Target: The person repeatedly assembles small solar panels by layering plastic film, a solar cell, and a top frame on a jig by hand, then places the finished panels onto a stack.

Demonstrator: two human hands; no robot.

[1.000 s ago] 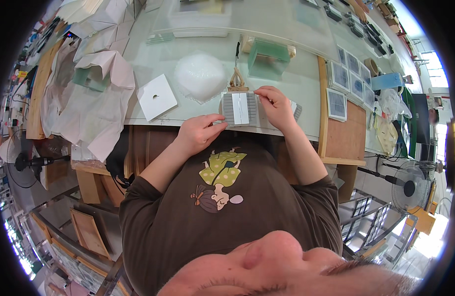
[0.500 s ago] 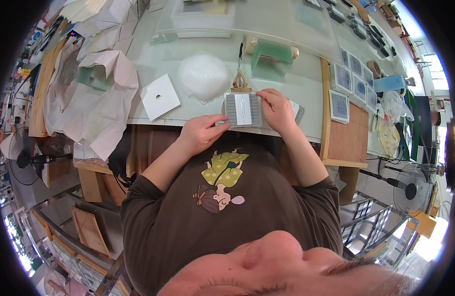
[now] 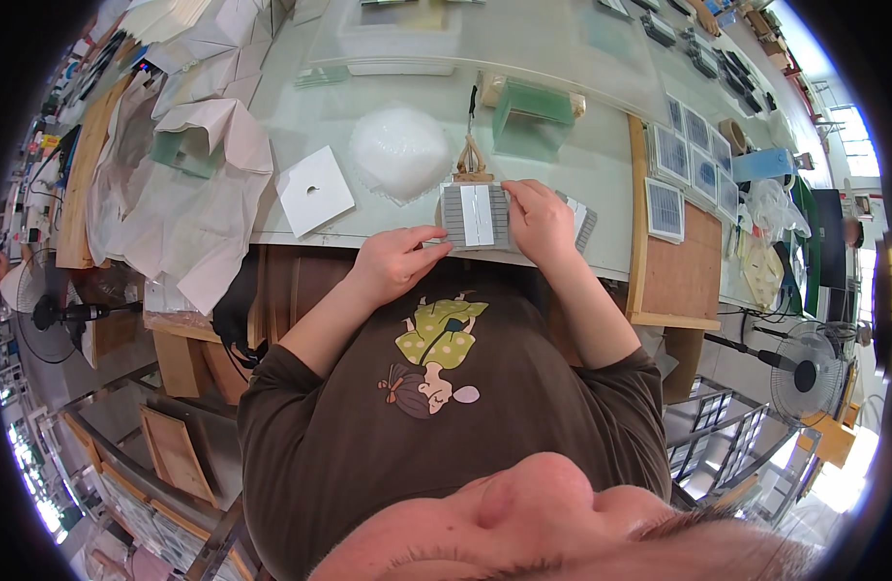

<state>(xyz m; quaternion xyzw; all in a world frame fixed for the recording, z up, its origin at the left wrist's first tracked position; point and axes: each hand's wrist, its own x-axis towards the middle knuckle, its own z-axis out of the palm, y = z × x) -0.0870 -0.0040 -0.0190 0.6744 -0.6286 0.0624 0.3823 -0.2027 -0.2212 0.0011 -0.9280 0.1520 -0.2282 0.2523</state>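
Two hands at the edges of a small striped panel

From where I stand, the grey striped panel (image 3: 453, 215), a pale band (image 3: 477, 215) down its middle, lies at the near edge of the table (image 3: 605, 179), between the person's hands. The left hand (image 3: 399, 259) has thumb and forefinger a little apart, their tips at the panel's lower left edge. The right hand (image 3: 541, 221) is closed more tightly, thumb and fingertips drawn together at the upper right corner. Both seem to touch, but I can't tell whether either truly pinches the panel.

The work looks like steadying or squaring it. I'd say that asks for light, even pressure from both sides, with fingertips kept to the rim and off the pale band, so nothing skews. A wooden-ended tool (image 3: 470, 176) sits just behind the panel, close enough to be knocked. To its right, partly behind the right hand, is a second striped panel (image 3: 585, 228); to its left, beyond a white bubbly mound (image 3: 399, 153), lies a notched white card (image 3: 315, 191).

As for lettering, I can read none on the panel or card; the shirt (image 3: 368, 465) carries only a cartoon figure (image 3: 434, 344).
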